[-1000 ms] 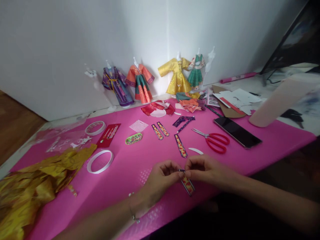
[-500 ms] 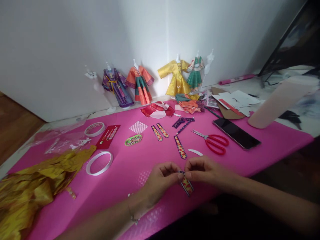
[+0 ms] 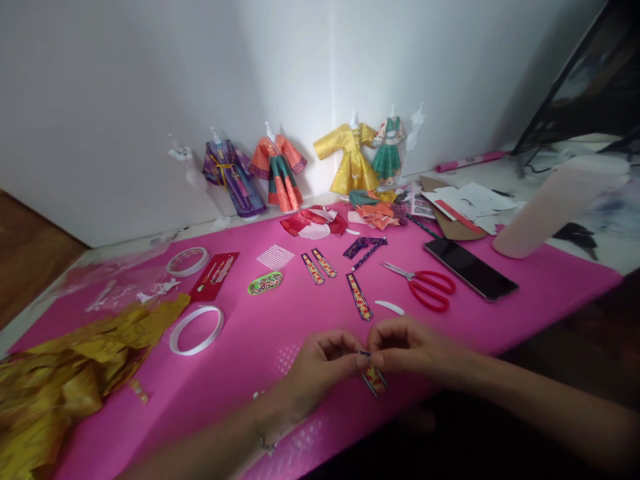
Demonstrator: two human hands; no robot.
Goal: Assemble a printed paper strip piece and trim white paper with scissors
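A bright pink plastic mat point(image 3: 280, 327) covers most of the work surface, running from the lower left up to the right. At its 8 o'clock corner lies a crumpled heap of gold foil fabric point(image 3: 65, 373). Along the white wall at 12 o'clock stand four small doll dresses on clear stands: a purple robe point(image 3: 231, 175), an orange-and-green dress point(image 3: 278, 171), a yellow satin gown point(image 3: 353, 158) and a green-and-red dress point(image 3: 389, 150). At 2 o'clock a pale pink roll point(image 3: 555, 207) lies beside a pile of white paper sheets on brown card point(image 3: 463, 207), and a black smartphone point(image 3: 470, 268) rests face up just beside red-handled scissors point(image 3: 425, 287).

Toward 10 o'clock sit two rings of clear tape, a larger white one point(image 3: 197, 329) and a smaller one point(image 3: 188, 261), with a dark red card point(image 3: 214, 276) between them. Near the centre are a green oval patterned piece point(image 3: 265, 283), a white dotted sheet point(image 3: 275, 257) and several loose narrow patterned strips point(image 3: 360, 296).

At 6 o'clock, by the mat's near edge, the left hand point(image 3: 323, 370) and the right hand point(image 3: 407, 347) meet. Both are curled nearly closed, thumb and forefinger tips pinching the top end of a small narrow fabric strip with red-and-yellow pattern and dark border point(image 3: 374, 379), which hangs down and slightly rightward from the fingertips, just above the mat. A thin bracelet point(image 3: 263, 440) circles the left wrist.
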